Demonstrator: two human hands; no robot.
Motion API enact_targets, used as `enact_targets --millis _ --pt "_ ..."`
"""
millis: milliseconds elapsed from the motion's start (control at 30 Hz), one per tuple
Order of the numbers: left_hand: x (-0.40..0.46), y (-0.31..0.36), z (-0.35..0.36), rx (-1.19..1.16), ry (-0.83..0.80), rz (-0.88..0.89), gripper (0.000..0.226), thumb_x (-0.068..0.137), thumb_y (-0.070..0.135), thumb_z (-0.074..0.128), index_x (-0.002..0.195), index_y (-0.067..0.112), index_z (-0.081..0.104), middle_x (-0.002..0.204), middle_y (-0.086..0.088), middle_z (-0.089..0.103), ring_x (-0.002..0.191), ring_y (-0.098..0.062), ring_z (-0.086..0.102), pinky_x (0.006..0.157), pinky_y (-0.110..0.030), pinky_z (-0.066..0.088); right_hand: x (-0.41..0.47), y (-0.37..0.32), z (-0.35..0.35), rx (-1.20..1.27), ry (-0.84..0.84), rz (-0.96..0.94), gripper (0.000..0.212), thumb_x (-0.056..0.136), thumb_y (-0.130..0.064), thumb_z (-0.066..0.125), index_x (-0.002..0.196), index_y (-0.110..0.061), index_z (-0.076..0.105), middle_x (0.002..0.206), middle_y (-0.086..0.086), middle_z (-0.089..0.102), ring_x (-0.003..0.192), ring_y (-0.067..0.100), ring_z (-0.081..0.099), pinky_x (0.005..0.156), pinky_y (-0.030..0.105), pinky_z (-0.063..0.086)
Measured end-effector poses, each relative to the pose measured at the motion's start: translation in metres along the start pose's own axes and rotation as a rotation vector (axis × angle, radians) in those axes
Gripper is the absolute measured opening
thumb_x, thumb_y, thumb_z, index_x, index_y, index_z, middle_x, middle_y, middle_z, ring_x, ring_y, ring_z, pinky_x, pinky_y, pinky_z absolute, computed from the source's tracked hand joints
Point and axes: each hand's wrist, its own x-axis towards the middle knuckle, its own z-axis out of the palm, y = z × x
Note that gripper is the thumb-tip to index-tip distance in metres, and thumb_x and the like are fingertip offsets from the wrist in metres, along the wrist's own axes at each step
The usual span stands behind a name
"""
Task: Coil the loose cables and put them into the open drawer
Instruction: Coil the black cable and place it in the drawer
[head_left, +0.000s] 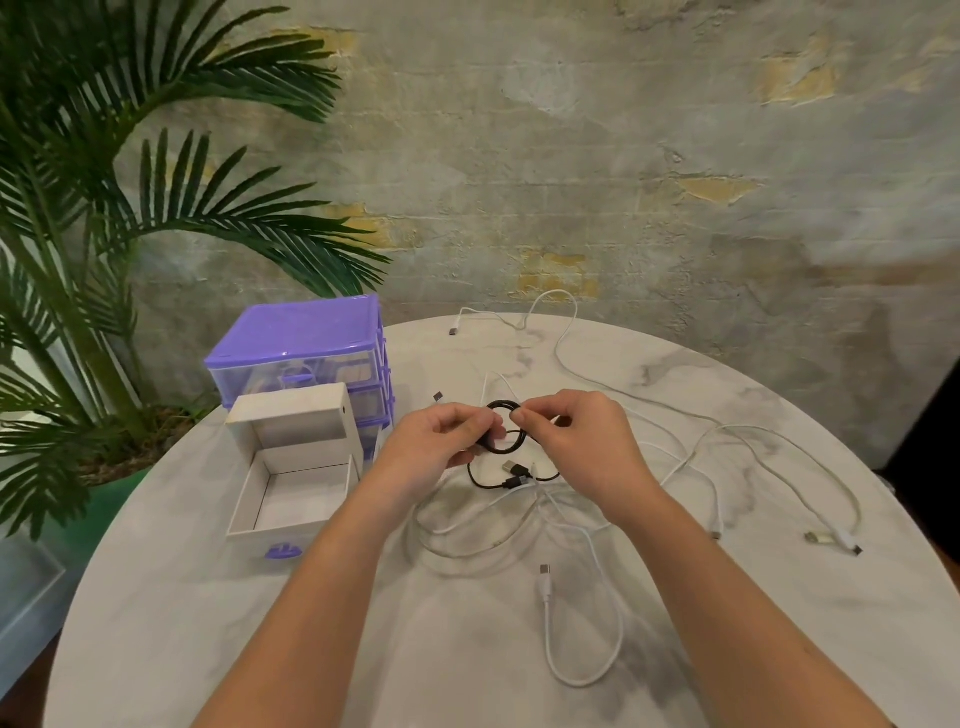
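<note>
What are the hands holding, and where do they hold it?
Both hands hold the black cable. The left hand grips the coil's left side; the right hand pinches its top right.

Drawer unit (304, 332): no label or brand legible
Open drawer (291, 499): no marking readable
Cables (571, 530): no print visible on cords or plugs
Table (208, 623): no text or numbers
</note>
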Motion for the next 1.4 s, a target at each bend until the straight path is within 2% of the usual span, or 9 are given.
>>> enact_targets --millis 133,267,367,500,733,833,967,1133,1400 --pt "0.0 -0.001 0.001 -0.119 0.061 0.038 0.016 0.093 0.015 0.06 0.099 0.008 0.073 0.088 -0.005 0.073 0.083 -0.011 0.067 0.086 -0.025 0.054 0.0 0.0 0.001 0.049 0.003 -0.044 0.008 0.087 -0.034 0.069 0.082 -0.034 0.075 0.084 -0.014 0.069 0.074 0.003 0.058 0.065 0.02 0.04" --pt "0.001 0.001 0.002 -0.174 0.167 0.087 0.014 0.093 0.014 0.061 0.095 0.01 0.074 0.088 -0.006 0.074 0.082 -0.013 0.067 0.079 -0.021 0.055 0.001 0.003 0.0 0.102 -0.077 -0.073 0.011 0.087 -0.032 0.071 0.095 -0.028 0.077 0.083 -0.013 0.068 0.065 -0.003 0.054 0.063 0.01 0.038" --pt "0.003 0.0 -0.002 -0.233 0.247 0.102 0.014 0.093 0.016 0.061 0.096 0.011 0.073 0.091 -0.006 0.074 0.083 -0.01 0.067 0.074 -0.016 0.054 0.004 0.011 0.0 -0.055 -0.133 -0.1 0.015 0.087 -0.029 0.071 0.102 -0.028 0.076 0.087 -0.011 0.064 0.068 0.002 0.053 0.064 0.011 0.036" --pt "0.003 0.001 -0.006 -0.313 0.249 0.108 0.017 0.094 0.018 0.059 0.102 0.008 0.071 0.092 -0.003 0.072 0.084 -0.01 0.065 0.07 -0.014 0.051 0.007 0.021 0.0 -0.259 -0.189 -0.111 0.012 0.088 -0.021 0.069 0.096 -0.025 0.077 0.089 -0.011 0.06 0.066 0.0 0.05 0.062 0.013 0.033" --pt "0.003 0.002 -0.004 -0.349 0.246 0.088 0.015 0.091 0.02 0.063 0.099 0.012 0.072 0.093 -0.002 0.074 0.085 -0.011 0.068 0.069 -0.016 0.052 0.005 0.025 0.004 -0.254 -0.267 -0.079 0.007 0.083 -0.026 0.075 0.086 -0.031 0.072 0.09 -0.015 0.06 0.07 0.003 0.055 0.061 0.012 0.037" --pt "0.003 0.003 -0.004 -0.362 0.25 0.083 0.014 0.091 0.02 0.063 0.099 0.013 0.073 0.085 0.002 0.074 0.082 -0.01 0.068 0.07 -0.016 0.053 0.006 0.026 0.005 -0.101 -0.232 -0.008 0.004 0.085 -0.026 0.072 0.083 -0.025 0.069 0.083 -0.004 0.069 0.07 0.009 0.062 0.063 0.016 0.047" --pt "0.002 0.003 -0.004 -0.363 0.242 0.085 0.017 0.091 0.021 0.064 0.103 0.014 0.073 0.083 0.001 0.072 0.08 -0.008 0.067 0.07 -0.015 0.052 0.01 0.021 0.005 0.408 -0.075 0.092 0.006 0.094 -0.013 0.062 0.097 -0.009 0.064 0.094 0.014 0.073 0.08 0.022 0.07 0.082 0.034 0.058" --pt "0.002 0.002 0.002 -0.312 0.213 0.065 0.02 0.089 0.018 0.065 0.106 0.009 0.073 0.086 -0.004 0.074 0.08 -0.011 0.068 0.073 -0.017 0.054 0.008 0.014 0.001 0.874 -0.034 0.203 0.016 0.098 -0.007 0.054 0.111 0.0 0.058 0.099 0.014 0.074 0.085 0.022 0.07 0.079 0.03 0.059" --pt "0.0 0.003 0.009 -0.252 0.184 0.079 0.016 0.089 0.018 0.066 0.101 0.013 0.075 0.084 -0.01 0.071 0.076 -0.01 0.064 0.076 -0.017 0.055 0.009 0.007 -0.001 1.232 -0.076 0.348 0.008 0.099 -0.005 0.049 0.095 -0.002 0.055 0.085 0.016 0.072 0.074 0.024 0.072 0.066 0.029 0.06"
